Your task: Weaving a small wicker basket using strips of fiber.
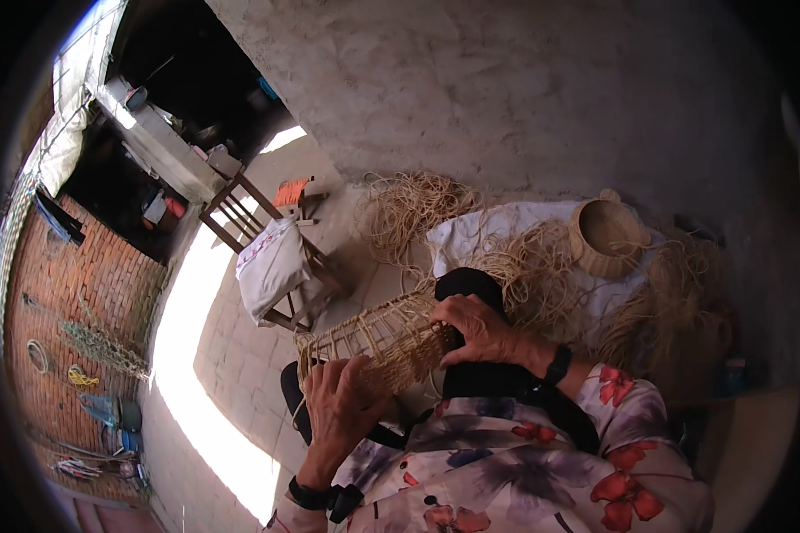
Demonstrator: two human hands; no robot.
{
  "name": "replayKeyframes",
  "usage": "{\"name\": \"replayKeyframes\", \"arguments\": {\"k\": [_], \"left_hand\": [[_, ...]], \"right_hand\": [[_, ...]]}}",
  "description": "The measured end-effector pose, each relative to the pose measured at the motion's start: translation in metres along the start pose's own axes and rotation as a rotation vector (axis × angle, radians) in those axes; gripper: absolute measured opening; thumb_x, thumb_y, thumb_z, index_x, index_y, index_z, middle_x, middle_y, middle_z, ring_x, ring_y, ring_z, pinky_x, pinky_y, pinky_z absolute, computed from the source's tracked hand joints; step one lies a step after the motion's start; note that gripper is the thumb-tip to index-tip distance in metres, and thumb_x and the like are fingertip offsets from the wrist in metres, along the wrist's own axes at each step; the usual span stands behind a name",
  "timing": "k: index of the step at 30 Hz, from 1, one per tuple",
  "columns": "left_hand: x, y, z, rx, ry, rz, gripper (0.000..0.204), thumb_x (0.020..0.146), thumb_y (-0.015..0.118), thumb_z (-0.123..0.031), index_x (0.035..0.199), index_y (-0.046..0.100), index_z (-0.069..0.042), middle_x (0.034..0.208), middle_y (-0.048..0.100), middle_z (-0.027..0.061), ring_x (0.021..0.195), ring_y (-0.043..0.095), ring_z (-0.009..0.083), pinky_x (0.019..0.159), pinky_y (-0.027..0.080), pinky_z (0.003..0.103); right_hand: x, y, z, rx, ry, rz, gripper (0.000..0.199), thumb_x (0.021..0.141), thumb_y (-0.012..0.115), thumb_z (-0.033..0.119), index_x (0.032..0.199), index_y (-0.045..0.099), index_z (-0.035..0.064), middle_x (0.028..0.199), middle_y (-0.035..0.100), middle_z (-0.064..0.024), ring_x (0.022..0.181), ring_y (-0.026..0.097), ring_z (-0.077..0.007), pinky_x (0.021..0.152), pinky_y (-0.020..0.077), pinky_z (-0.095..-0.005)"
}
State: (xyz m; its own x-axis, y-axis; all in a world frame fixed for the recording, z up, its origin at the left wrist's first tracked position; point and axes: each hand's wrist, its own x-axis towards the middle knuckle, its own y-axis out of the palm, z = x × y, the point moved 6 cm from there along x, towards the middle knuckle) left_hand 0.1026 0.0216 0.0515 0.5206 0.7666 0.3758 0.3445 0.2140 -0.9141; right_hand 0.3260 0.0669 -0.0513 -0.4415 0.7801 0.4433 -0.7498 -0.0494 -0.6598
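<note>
Across my lap lies a partly woven straw-coloured basket (402, 357), tilted, with open spokes along its far side and a dense weave nearer me. My left hand (336, 400) grips its near left end, fingers curled over the edge. At the other end, my right hand (478, 327) is bent over the basket's right edge, its thumb and fingers closed on it. Whether a strand is pinched in the right fingers is too small to tell. A loose strand hangs below the basket near the right hand.
Loose fibre strands (415, 209) heap against the wall, with more on a white cloth (453, 238). A finished round basket (606, 235) stands on that cloth. To the left are a wooden chair (280, 258) with a cloth-covered seat and a small orange-topped stool (292, 192).
</note>
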Motion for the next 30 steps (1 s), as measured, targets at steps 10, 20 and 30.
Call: {"name": "replayKeyframes", "arguments": {"k": [10, 20, 30], "left_hand": [[0.002, -0.007, 0.001, 0.007, -0.02, -0.024, 0.074, 0.057, 0.087, -0.021, 0.124, 0.055, -0.015, 0.107, 0.057, 0.0085, 0.098, 0.054, 0.031, 0.086, 0.04, 0.044], [0.005, -0.005, 0.001, 0.017, -0.017, -0.037, 0.074, 0.057, 0.088, -0.021, 0.123, 0.055, -0.014, 0.106, 0.058, 0.0087, 0.098, 0.055, 0.0311, 0.085, 0.04, 0.044], [0.002, -0.007, 0.002, 0.015, -0.027, -0.051, 0.068, 0.061, 0.086, -0.022, 0.123, 0.059, -0.015, 0.106, 0.058, 0.0079, 0.098, 0.054, 0.0297, 0.087, 0.04, 0.043]], "right_hand": [[0.0, -0.001, -0.012, -0.049, 0.0, -0.086, 0.112, 0.059, 0.089, 0.037, 0.151, 0.03, 0.014, 0.138, 0.051, -0.0113, 0.129, 0.049, -0.0278, 0.107, 0.0311, -0.0496], [0.0, 0.003, -0.02, -0.077, -0.048, -0.103, 0.084, 0.058, 0.088, 0.033, 0.128, 0.046, 0.0119, 0.126, 0.058, -0.0086, 0.123, 0.054, -0.0276, 0.106, 0.0325, -0.0483], [0.001, 0.001, -0.017, -0.12, -0.06, -0.112, 0.078, 0.06, 0.089, 0.036, 0.123, 0.05, 0.0109, 0.122, 0.058, -0.0083, 0.12, 0.056, -0.0274, 0.106, 0.0343, -0.0468]]}}
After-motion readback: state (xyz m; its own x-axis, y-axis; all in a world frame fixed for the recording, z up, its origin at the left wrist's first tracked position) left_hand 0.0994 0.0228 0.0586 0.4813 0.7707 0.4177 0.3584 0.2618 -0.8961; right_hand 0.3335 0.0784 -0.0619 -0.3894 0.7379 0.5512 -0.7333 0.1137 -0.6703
